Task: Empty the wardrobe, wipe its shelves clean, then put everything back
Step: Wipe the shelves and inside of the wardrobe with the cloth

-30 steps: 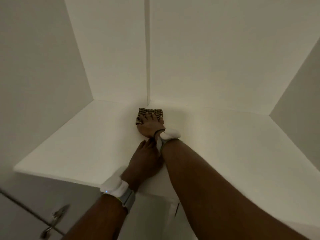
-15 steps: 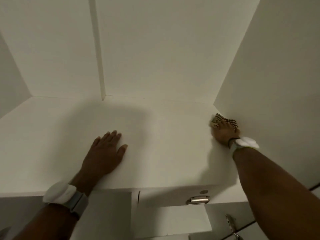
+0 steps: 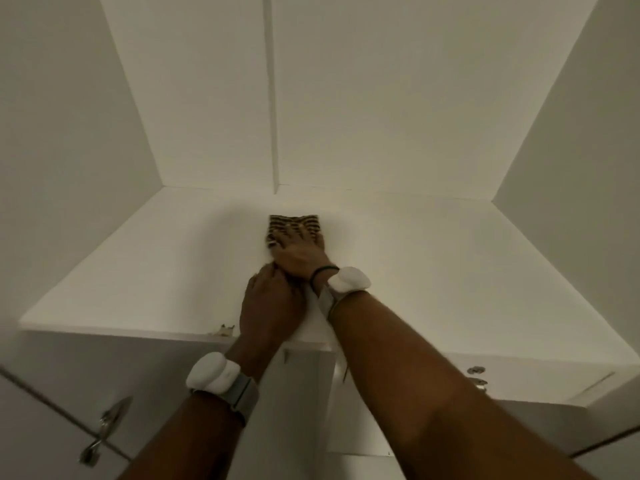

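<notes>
Wardrobe shelf (image 3: 450,265), right hand (image 3: 299,256) pressing striped cloth (image 3: 294,223) flat, left hand (image 3: 272,306) spread alongside

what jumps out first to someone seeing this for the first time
The dark patterned cloth stands out most against all the white, pressed flat under the right hand in the middle of the white shelf, towards its back. The left hand rests on the shelf just in front of it, near the front edge, and a bulky white wrist device sits on the left forearm in the foreground.
</notes>
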Motion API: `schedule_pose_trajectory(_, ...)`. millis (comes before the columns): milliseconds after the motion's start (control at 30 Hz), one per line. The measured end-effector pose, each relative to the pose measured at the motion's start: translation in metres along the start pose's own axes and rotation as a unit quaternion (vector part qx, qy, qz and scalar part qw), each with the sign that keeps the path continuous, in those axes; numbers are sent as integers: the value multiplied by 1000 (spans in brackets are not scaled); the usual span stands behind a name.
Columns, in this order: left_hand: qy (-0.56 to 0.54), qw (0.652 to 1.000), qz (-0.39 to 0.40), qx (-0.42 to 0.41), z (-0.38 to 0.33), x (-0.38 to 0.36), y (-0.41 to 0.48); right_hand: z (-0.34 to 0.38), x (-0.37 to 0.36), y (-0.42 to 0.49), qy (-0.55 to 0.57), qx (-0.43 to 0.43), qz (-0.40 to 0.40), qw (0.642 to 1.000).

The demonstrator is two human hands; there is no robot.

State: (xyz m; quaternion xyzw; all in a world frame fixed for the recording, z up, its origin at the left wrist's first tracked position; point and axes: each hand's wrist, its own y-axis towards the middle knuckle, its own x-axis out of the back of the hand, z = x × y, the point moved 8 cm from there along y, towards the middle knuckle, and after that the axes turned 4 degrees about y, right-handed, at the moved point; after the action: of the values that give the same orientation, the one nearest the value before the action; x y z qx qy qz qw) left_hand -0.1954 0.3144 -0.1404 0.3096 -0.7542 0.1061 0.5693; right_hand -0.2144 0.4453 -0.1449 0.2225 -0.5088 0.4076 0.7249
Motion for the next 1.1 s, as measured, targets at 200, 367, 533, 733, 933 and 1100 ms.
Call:
schedule_pose_trajectory(200,32,999,-11,40,26,7,-17,-6,5,-17,-21,52,-11,998)
schedule_pose_trajectory(367,78,997,-6,28,20,2,-16,-161,66,-69,-57,-51,-127,989)
schedule_pose_trajectory(533,86,996,-5,29,20,-4,-14,-351,132,-177,-72,-276,-164,944)
schedule_pose_trajectory(733,58,997,-32,37,16,6,-16,-382,130,-198,-2,-421,-181,889)
schedule_pose_trajectory(933,-178,973,-119,83,27,30,-30,-156,48,-98,-73,-179,-165,967)
schedule_pose_trajectory(1100,-352,896,-183,199,60,51,-39,43,-36,-77,-69,19,-51,996)
